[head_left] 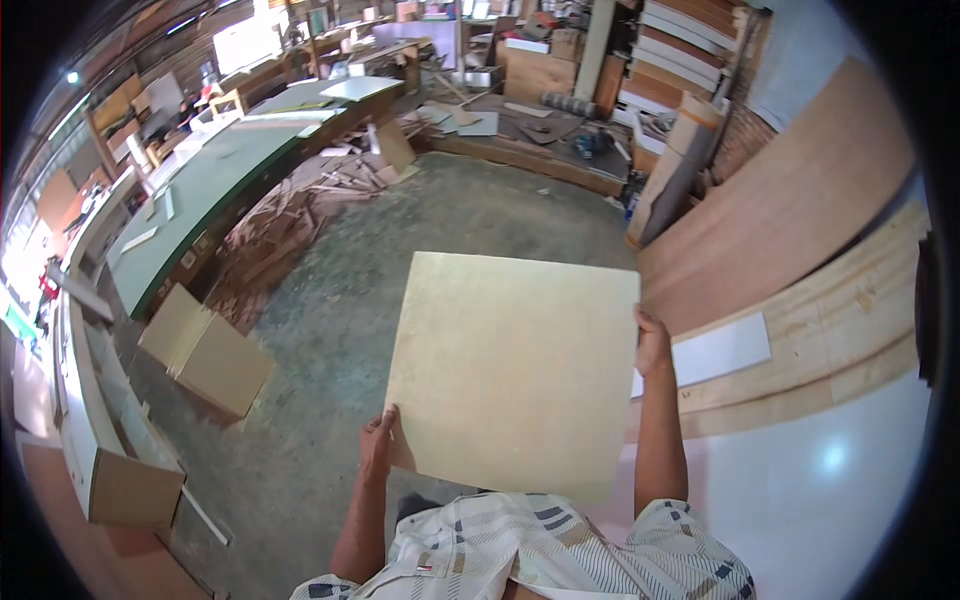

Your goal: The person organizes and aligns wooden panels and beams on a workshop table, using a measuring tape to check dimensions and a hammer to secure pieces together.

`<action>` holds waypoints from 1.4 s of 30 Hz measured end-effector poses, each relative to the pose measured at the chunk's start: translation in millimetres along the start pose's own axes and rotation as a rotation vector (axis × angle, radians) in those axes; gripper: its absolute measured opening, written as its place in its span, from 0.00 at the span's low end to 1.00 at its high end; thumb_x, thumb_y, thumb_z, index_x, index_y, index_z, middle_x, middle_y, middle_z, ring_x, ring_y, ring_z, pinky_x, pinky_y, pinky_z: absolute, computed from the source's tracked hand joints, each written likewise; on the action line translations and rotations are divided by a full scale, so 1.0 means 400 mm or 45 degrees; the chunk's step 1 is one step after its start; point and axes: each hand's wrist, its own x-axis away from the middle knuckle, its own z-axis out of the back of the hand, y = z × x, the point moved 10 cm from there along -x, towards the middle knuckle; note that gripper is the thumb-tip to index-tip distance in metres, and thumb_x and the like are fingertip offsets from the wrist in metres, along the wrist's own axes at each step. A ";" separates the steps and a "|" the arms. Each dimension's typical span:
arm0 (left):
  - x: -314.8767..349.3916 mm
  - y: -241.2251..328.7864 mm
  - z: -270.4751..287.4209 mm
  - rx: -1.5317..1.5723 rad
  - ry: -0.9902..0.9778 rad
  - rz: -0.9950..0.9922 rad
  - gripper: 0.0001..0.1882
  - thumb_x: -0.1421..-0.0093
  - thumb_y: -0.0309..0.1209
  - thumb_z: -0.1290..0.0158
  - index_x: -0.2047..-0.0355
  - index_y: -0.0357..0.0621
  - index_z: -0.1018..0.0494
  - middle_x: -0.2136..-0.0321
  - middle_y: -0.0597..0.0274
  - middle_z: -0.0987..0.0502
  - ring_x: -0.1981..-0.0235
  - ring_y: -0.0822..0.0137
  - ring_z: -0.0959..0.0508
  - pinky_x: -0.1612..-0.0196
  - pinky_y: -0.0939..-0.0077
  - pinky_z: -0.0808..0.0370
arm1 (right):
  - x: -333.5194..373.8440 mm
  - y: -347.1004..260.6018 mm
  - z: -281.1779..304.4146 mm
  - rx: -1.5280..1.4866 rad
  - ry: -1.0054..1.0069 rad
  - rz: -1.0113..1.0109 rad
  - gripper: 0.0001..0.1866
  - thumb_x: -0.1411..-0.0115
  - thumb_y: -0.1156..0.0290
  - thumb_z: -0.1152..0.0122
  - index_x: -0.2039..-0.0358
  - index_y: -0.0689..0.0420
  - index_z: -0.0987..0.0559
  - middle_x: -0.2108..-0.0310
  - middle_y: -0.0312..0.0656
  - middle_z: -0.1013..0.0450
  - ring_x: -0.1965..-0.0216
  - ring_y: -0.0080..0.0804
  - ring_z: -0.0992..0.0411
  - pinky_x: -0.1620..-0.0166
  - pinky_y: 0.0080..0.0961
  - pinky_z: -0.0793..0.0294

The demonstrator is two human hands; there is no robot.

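A pale, square plywood panel (515, 365) is held up in front of my body, its broad face toward me. My left hand (378, 440) grips its left edge near the lower corner, thumb on the near face. On the opposite side my right hand (652, 342) is closed around the right edge, closer to the upper corner. The fingers behind the panel are hidden on both sides. Beyond my right hand lies a white board strip (722, 354).
A long green-topped workbench (225, 165) runs along the left, with wood scraps (290, 215) heaped beneath it. A cardboard box (215, 355) sits on the concrete floor (470, 205). Large wood sheets (800, 190) lean at the right, beside a glossy white surface (790, 480).
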 end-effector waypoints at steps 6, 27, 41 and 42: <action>-0.213 -0.113 0.230 -0.030 0.499 0.225 0.30 0.39 0.53 0.41 0.59 0.32 0.20 0.64 0.50 0.19 0.67 0.62 0.19 0.64 0.63 0.23 | -0.240 0.251 -0.461 -0.116 -0.196 -0.390 0.33 0.31 0.47 0.46 0.39 0.64 0.29 0.43 0.46 0.27 0.43 0.36 0.29 0.41 0.32 0.30; -1.135 0.087 0.376 0.106 -0.231 0.503 0.38 0.31 0.60 0.57 0.48 0.31 0.25 0.61 0.51 0.18 0.67 0.60 0.18 0.65 0.67 0.20 | -0.734 0.720 -1.687 0.330 -0.856 -0.453 0.51 0.35 0.38 0.45 0.25 0.57 0.54 0.31 0.47 0.44 0.32 0.37 0.43 0.33 0.45 0.43; -1.752 0.747 0.730 0.208 1.245 0.009 0.36 0.32 0.54 0.50 0.61 0.19 0.24 0.65 0.43 0.19 0.66 0.57 0.20 0.62 0.59 0.25 | -1.601 0.870 -1.718 -0.265 -0.839 -0.507 0.44 0.34 0.44 0.45 0.30 0.61 0.46 0.41 0.51 0.34 0.41 0.46 0.32 0.39 0.50 0.31; -1.792 0.788 0.722 0.209 1.256 -0.001 0.36 0.32 0.54 0.50 0.61 0.19 0.24 0.65 0.43 0.19 0.66 0.57 0.20 0.62 0.59 0.25 | -1.690 0.904 -1.714 -0.117 -0.760 -0.495 0.41 0.34 0.48 0.44 0.31 0.61 0.45 0.43 0.50 0.33 0.42 0.45 0.31 0.39 0.50 0.31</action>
